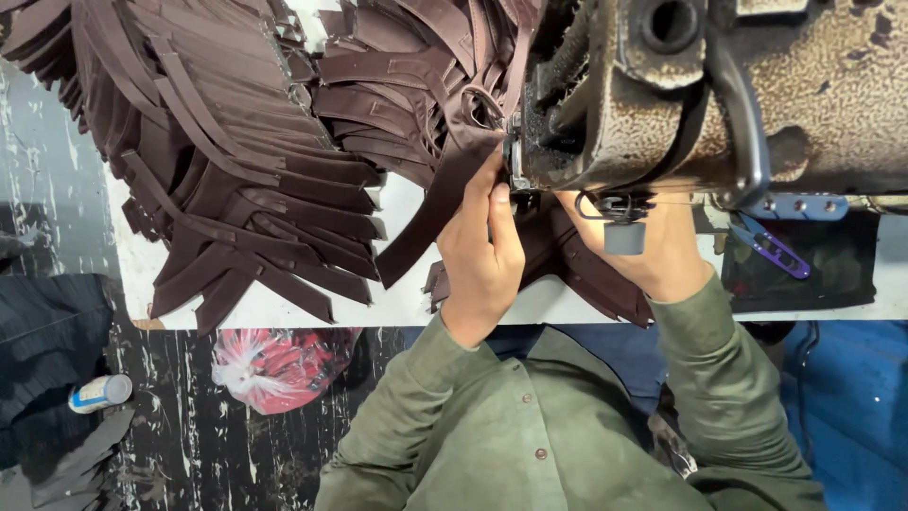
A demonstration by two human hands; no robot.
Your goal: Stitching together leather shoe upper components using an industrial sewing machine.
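Observation:
My left hand (480,241) grips a dark brown leather strip (430,213) and presses its end against the needle area of a worn, speckled sewing machine (700,95). My right hand (653,251) lies under the machine's arm on more brown pieces (591,274), its fingers partly hidden by the machine and a small grey part hanging there. A large heap of the same brown cut strips (236,142) covers the white table (397,303) to the left.
Purple thread snips (776,251) lie on a dark cloth at the right of the table. On the floor to the left are a clear bag with red contents (279,369), a small white bottle (99,393) and dark fabric (47,341). Blue cloth sits at the lower right.

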